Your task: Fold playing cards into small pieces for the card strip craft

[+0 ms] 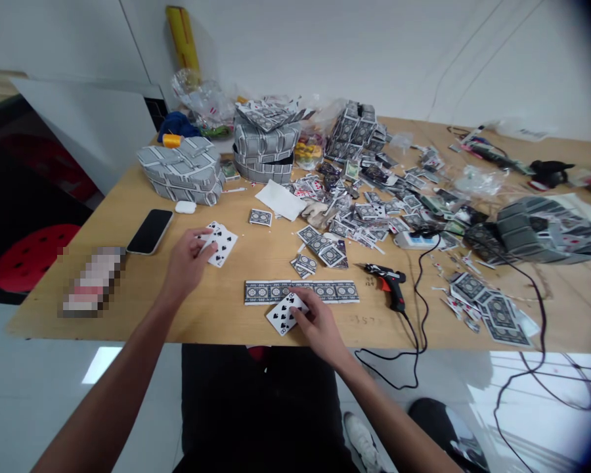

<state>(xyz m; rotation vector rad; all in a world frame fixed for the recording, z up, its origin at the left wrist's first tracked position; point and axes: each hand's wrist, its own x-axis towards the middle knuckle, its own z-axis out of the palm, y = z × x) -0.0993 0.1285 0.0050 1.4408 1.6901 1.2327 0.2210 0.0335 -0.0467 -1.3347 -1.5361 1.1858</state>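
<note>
My left hand (188, 261) pinches a small fan of spade playing cards (221, 244), faces up, above the left part of the table. Between the thumb and fingers of my right hand (318, 323) is a single spade card (283, 315), tilted over the table's front edge. Just behind that card lies a long flat strip of patterned card backs (335, 292), which the card and my right fingers partly cover. Two folded card pieces (304, 265) rest behind the strip. A black glue gun (390, 284) with a red trigger lies right of it.
A phone (150, 231) and a white case (186, 207) lie at the left. Woven card baskets (182, 172) stand at the back, near a heap of loose cards (369, 211). Black cables (421, 309) hang over the right front edge. More cards (497, 309) lie there.
</note>
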